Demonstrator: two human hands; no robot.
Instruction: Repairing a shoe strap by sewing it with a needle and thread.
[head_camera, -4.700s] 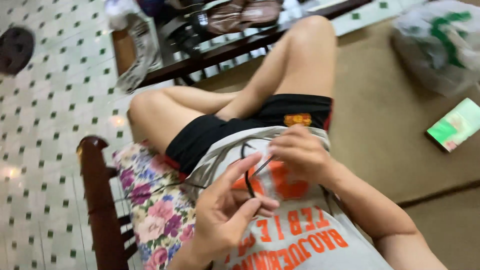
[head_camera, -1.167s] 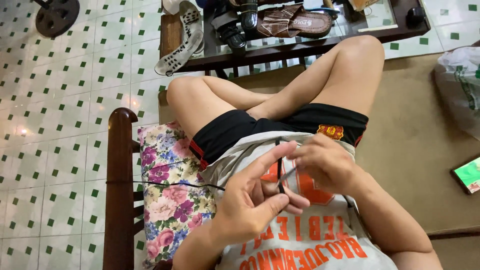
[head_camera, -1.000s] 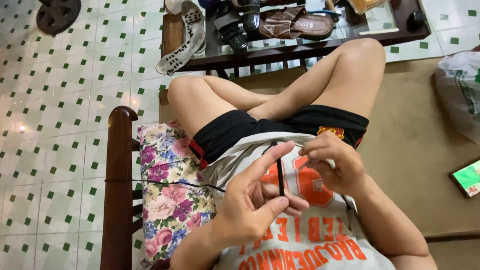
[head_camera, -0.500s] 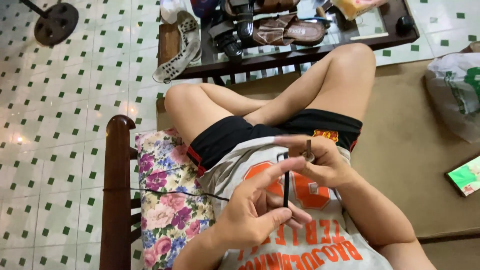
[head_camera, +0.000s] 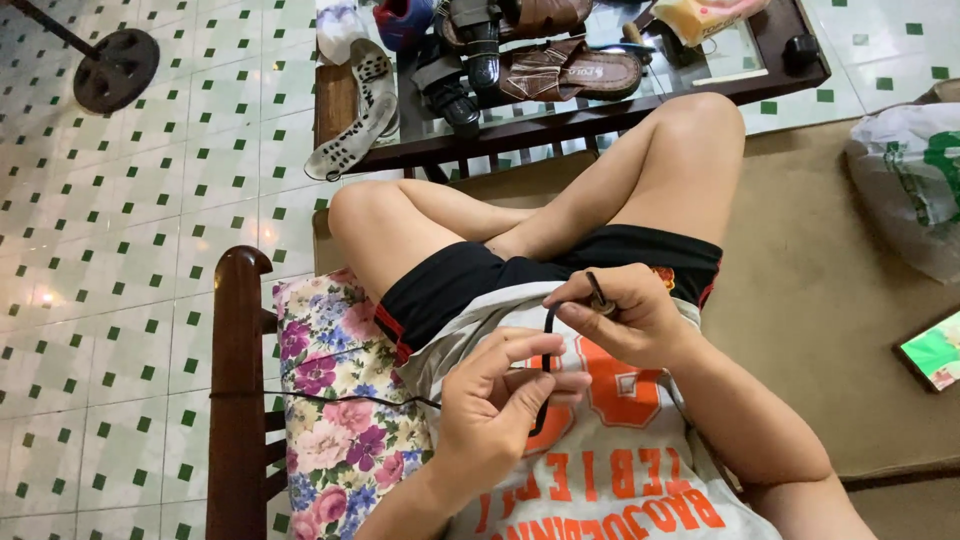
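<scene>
The cushion (head_camera: 335, 400) lies on the chair, to the right of the armrest (head_camera: 238, 400). Beyond the cushion stands the low table (head_camera: 560, 125), with sandals (head_camera: 520, 60) on it. Far to the right of the cushion lies a bag (head_camera: 905, 185).

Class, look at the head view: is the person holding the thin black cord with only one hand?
No: both the left hand and the right hand pinch the black cord, which runs between them over the shirt.

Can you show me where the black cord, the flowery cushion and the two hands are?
Cord (head_camera: 547, 322): head view, stretch between the hands.
Cushion (head_camera: 335, 420): head view, its middle.
Left hand (head_camera: 495, 405): head view, its back.
Right hand (head_camera: 625, 318): head view, knuckles.
</scene>
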